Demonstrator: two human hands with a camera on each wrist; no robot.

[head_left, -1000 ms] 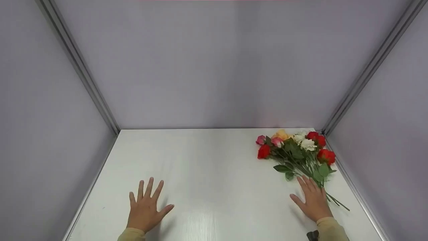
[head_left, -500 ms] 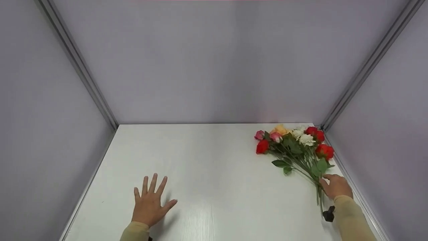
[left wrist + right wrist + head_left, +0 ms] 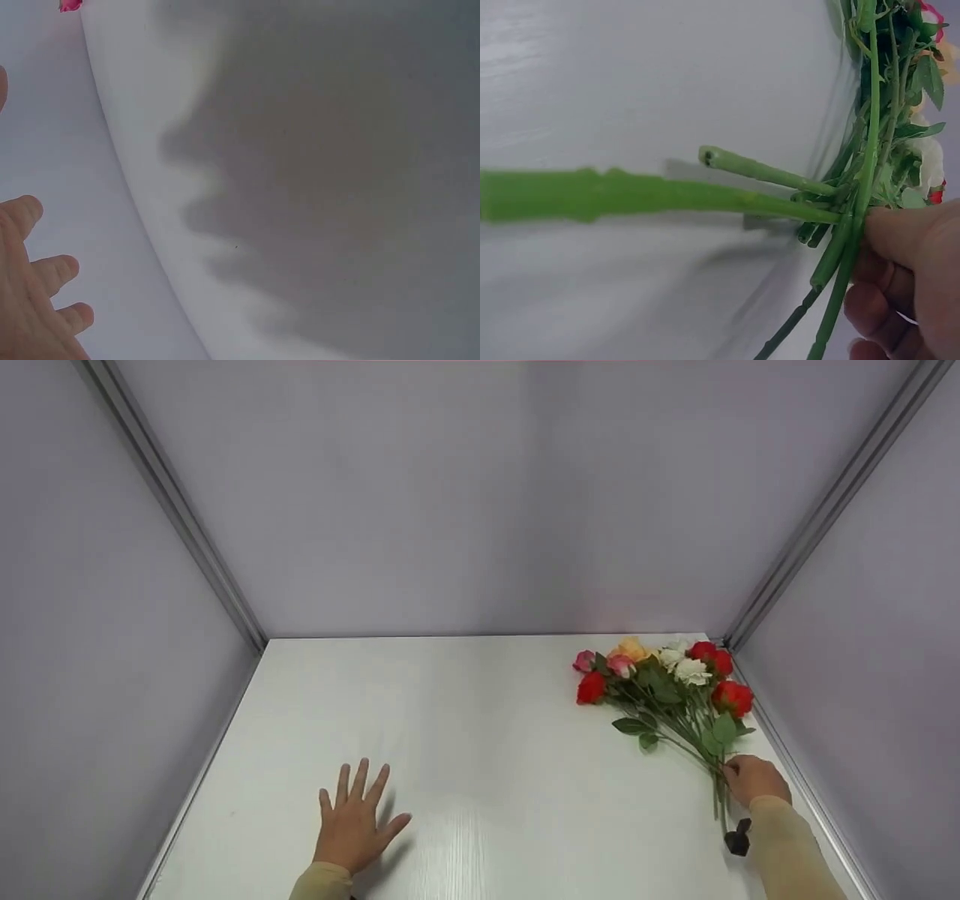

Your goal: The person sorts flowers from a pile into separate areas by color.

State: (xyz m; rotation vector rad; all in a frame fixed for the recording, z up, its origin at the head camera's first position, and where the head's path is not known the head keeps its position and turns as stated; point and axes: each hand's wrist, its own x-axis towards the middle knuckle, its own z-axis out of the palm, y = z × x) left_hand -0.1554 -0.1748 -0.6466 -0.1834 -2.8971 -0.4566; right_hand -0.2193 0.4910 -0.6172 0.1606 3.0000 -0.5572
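A loose bunch of artificial flowers (image 3: 660, 697) lies on the right side of the white table (image 3: 480, 720), with red, pink, yellow and white heads pointing away. My right hand (image 3: 759, 780) pinches at the green stems (image 3: 715, 787) near their lower ends, its fingers curled. In the right wrist view the thumb of that right hand (image 3: 915, 262) meets the plastic stems (image 3: 855, 225); how many it grips I cannot tell. My left hand (image 3: 355, 825) hovers over the table with fingers spread, holding nothing; the left wrist view shows the left hand (image 3: 30, 285) above its shadow.
Grey panels surround the table: a back wall (image 3: 450, 510), a left wall (image 3: 112, 660) and a right wall (image 3: 862, 660). The flowers and right hand are close to the table's right edge. A black device (image 3: 738, 838) sits at the right wrist.
My right hand has moved right, round to the right side of the stems, and its spread fingers have closed into a pinch there. The stem ends have shifted left. My left hand has drifted slightly right.
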